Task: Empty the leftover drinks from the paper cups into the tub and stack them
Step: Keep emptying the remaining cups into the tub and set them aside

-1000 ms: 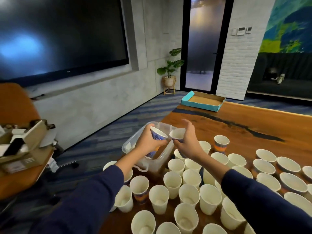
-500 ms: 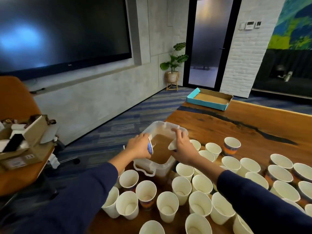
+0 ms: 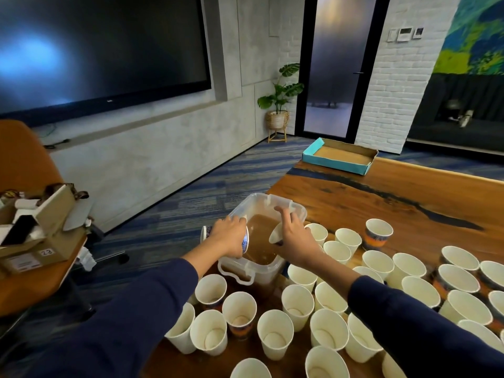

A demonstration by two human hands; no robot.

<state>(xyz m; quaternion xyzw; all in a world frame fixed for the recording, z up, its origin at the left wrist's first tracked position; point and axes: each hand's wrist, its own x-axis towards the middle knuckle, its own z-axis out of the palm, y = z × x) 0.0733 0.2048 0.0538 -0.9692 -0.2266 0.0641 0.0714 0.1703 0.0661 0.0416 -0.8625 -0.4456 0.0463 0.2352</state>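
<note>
A clear plastic tub point(image 3: 296, 211) holding brown liquid stands at the table's left edge. My left hand point(image 3: 228, 237) grips a blue-patterned paper cup point(image 3: 245, 242), tipped on its side with its mouth over the tub. My right hand point(image 3: 293, 236) holds a second paper cup point(image 3: 275, 236), also tipped towards the tub from the right side. Several more white paper cups point(image 3: 275, 332) stand upright on the wooden table point(image 3: 409, 203) in front of and to the right of the tub.
A teal cardboard box lid point(image 3: 338, 163) lies at the table's far end. An orange chair point(image 3: 19, 165) with cardboard boxes point(image 3: 41, 236) on a side surface sits at the left. A wall screen, a potted plant point(image 3: 281, 105) and a glass door are behind.
Both hands have lowered from above the tub and tipped their cups over it. The cups now lie nearly sideways with their mouths facing the brown liquid.
</note>
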